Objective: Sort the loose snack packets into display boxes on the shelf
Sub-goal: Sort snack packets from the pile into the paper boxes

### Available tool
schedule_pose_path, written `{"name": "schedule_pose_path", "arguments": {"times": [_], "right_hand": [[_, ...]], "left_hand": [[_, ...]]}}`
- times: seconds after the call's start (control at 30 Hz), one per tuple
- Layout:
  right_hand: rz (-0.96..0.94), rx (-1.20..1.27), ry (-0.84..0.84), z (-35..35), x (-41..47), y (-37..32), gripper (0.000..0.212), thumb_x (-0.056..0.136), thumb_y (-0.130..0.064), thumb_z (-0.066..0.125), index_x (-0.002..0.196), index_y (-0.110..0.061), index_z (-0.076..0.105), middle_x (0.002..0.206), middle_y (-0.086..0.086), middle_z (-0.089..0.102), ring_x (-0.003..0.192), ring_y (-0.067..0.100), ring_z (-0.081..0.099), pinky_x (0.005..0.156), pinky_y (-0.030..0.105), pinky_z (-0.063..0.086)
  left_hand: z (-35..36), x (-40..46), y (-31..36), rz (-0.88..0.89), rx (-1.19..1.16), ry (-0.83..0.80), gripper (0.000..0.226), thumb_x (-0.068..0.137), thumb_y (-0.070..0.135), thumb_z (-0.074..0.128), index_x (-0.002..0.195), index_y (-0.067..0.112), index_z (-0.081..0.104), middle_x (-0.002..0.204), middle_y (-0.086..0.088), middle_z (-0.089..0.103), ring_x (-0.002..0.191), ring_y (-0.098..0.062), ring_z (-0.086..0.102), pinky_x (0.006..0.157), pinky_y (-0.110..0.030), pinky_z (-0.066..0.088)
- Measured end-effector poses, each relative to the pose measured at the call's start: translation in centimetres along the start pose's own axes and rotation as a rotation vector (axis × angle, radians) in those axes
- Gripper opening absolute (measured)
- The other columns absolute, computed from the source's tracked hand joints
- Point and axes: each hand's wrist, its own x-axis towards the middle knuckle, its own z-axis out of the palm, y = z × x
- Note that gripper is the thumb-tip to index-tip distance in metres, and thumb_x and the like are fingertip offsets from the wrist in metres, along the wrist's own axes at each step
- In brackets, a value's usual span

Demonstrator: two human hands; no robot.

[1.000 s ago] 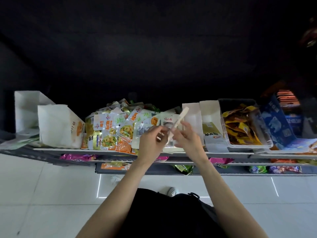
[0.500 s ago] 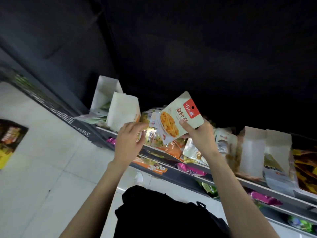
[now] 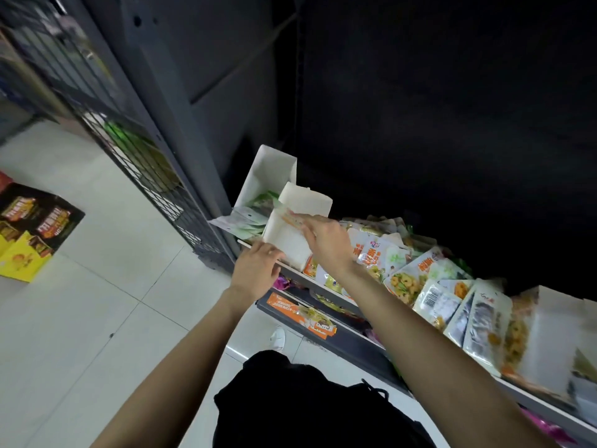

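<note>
While the right hand (image 3: 324, 236) feeds an orange snack packet (image 3: 290, 218), pinched at the fingertips, into the white display box (image 3: 292, 240), the left hand (image 3: 258, 270) rests, fingers loosely bent, at the box's front, apparently steadying it. Risk: box tips off shelf edge (image 3: 326, 287) w/ a hard push. Loose packets (image 3: 410, 276) piled alongside; pale tiled floor (image 3: 97, 318), dark shop.
</note>
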Motion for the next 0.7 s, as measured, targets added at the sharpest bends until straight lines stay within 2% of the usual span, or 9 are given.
{"name": "schedule_pose_path", "arguments": {"times": [0.1,0.2,0.3,0.37,0.43,0.5,0.6,0.7], "right_hand": [[-0.025,-0.144,-0.136,1.1,0.1,-0.4,0.037,0.099,-0.018,0.039,0.132,-0.028,0.054,0.109,0.005,0.066,0.094,0.03,0.063,0.073,0.036,0.049],[-0.081,-0.168,-0.213,1.6,-0.1,-1.0,0.039,0.098,-0.019,0.037,0.133,-0.025,0.051,0.12,0.005,0.063,0.105,0.03,0.06,0.078,0.037,0.048],[-0.108,-0.28,-0.275,2.6,-0.8,-1.1,0.042,0.096,-0.012,0.039,0.136,-0.023,0.046,0.12,0.006,0.064,0.104,0.03,0.061,0.077,0.037,0.049],[-0.115,-0.191,-0.372,3.3,-1.6,-0.7,0.043,0.096,-0.01,0.042,0.137,-0.022,0.046,0.121,0.008,0.064,0.105,0.03,0.06,0.082,0.039,0.051],[-0.05,0.029,-0.41,3.3,-2.4,-0.3,0.042,0.097,-0.012,0.044,0.137,-0.02,0.048,0.13,0.007,0.058,0.113,0.026,0.057,0.092,0.036,0.048],[0.018,0.219,-0.331,2.3,-3.2,-0.1,0.041,0.096,-0.015,0.049,0.137,-0.02,0.048,0.136,0.004,0.054,0.116,0.018,0.055,0.096,0.03,0.044],[0.034,0.383,-0.171,-0.6,-5.0,-0.1,0.041,0.093,-0.016,0.056,0.133,-0.022,0.051,0.13,-0.001,0.056,0.112,0.009,0.055,0.095,0.023,0.043],[0.019,0.409,0.002,-3.9,-8.7,1.2,0.033,0.094,-0.012,0.055,0.125,-0.021,0.058,0.118,-0.009,0.061,0.105,0.002,0.057,0.09,0.013,0.042]], "left_hand": [[0.5,-0.3,-0.5,0.008,-0.056,0.05,0.025,0.072,0.01,0.074,0.096,0.017,0.07,0.097,-0.002,0.068,0.096,-0.027,0.062,0.075,-0.04,0.055],[0.8,-1.2,-0.8,0.014,-0.126,0.125,0.028,0.074,0.009,0.072,0.101,0.015,0.069,0.101,-0.003,0.068,0.095,-0.026,0.063,0.078,-0.038,0.055],[0.8,-2.8,-0.4,-0.06,-0.202,0.25,0.028,0.078,0.013,0.071,0.106,0.013,0.069,0.097,-0.004,0.07,0.092,-0.026,0.062,0.077,-0.034,0.052],[0.6,-3.9,0.2,-0.131,-0.253,0.292,0.026,0.081,0.017,0.069,0.106,0.012,0.068,0.093,-0.004,0.07,0.088,-0.026,0.061,0.075,-0.033,0.051],[0.3,-4.6,1.0,-0.206,-0.312,0.275,0.024,0.085,0.02,0.066,0.109,0.014,0.066,0.093,0.001,0.069,0.089,-0.022,0.06,0.074,-0.031,0.049],[-0.2,-5.0,2.0,-0.285,-0.375,0.257,0.022,0.088,0.023,0.062,0.109,0.016,0.065,0.095,0.006,0.068,0.091,-0.017,0.059,0.071,-0.025,0.044],[-1.7,-5.6,4.2,-0.345,-0.475,0.302,0.009,0.09,0.027,0.059,0.097,0.022,0.063,0.084,0.013,0.066,0.078,-0.006,0.06,0.06,-0.011,0.035],[-3.6,-6.2,7.8,-0.205,-0.617,0.417,0.01,0.088,0.034,0.052,0.086,0.026,0.058,0.07,0.013,0.061,0.065,-0.005,0.057,0.055,-0.006,0.037]]}}
